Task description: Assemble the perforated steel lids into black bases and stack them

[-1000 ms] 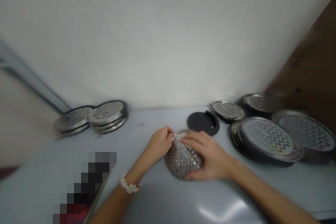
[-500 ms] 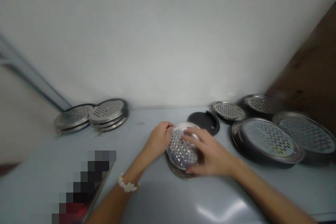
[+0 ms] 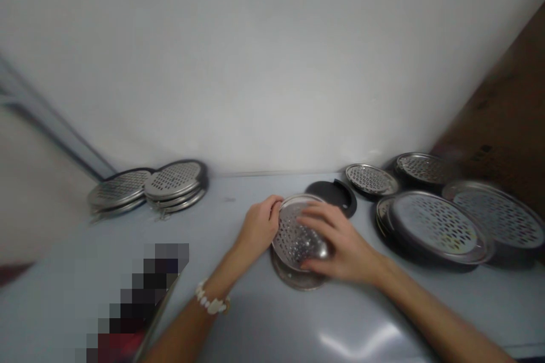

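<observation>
Over a second tray (image 3: 294,280), my left hand (image 3: 258,230) is pinching a perforated steel tray (image 3: 292,240), right hand (image 3: 343,245) spreading across it

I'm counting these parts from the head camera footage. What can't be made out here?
- Perforated metal disc: the right hand and left hand cover parts of it.
- Disc underneath: mostly hidden by the upper disc.
- Object at lower left: pixelated, cut off by the bottom edge.
- Left stack: disc count too small to tell.
</observation>
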{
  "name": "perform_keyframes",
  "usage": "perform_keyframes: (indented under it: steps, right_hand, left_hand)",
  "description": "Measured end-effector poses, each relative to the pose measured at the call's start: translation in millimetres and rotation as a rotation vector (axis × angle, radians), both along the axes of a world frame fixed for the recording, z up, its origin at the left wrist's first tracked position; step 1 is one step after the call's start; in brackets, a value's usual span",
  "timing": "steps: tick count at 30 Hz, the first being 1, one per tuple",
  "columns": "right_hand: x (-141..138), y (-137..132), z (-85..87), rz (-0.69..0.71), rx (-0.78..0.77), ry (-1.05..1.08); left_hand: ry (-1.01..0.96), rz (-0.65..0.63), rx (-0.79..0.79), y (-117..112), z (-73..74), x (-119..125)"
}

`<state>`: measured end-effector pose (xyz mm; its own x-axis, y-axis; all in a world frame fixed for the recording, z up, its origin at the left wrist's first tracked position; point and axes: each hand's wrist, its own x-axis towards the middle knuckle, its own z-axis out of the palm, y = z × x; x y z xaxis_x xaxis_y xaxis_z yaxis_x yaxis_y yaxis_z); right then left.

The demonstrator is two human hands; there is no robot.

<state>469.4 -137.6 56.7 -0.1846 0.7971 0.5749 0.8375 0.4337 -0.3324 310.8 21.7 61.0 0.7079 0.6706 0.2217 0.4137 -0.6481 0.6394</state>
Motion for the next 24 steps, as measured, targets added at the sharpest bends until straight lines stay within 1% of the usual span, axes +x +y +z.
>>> perform_keyframes:
  steps: [4,9,12,16,19,21,24]
  right_hand:
    - [0.4,0.1,0.6,0.026,-0.020,0.071]
    - [1.2,-0.9,0.2,-0.055,-0.075,0.210]
    - [1.5,-1.2,-0.3,-0.096,-0.065,0.235]
    - [1.5,-0.6,-2.1,-0.102,-0.008,0.172]
    - [1.2,0.0,-2.5,-0.091,0.046,0.117]
    - [0.6,0.2,-1.2,-0.084,0.043,0.137]
    - [-0.5,0.4,2.5,-0.082,0.004,0.243]
  left_hand:
    - [0.007,-0.034,-0.016,1.3,-0.7,-0.2]
    - [-0.025,-0.063,-0.069,3.3,-0.5,-0.9]
    - [-0.039,-0.071,-0.105,4.7,-2.7,-0.2]
    - [-0.030,-0.019,-0.125,6.0,-5.7,1.1]
    - [-0.040,0.024,-0.145,5.5,-5.3,1.4]
    - [-0.045,0.041,-0.144,4.4,-3.8,1.3]
    - [-0.043,0.075,-0.105,1.7,-1.2,1.1]
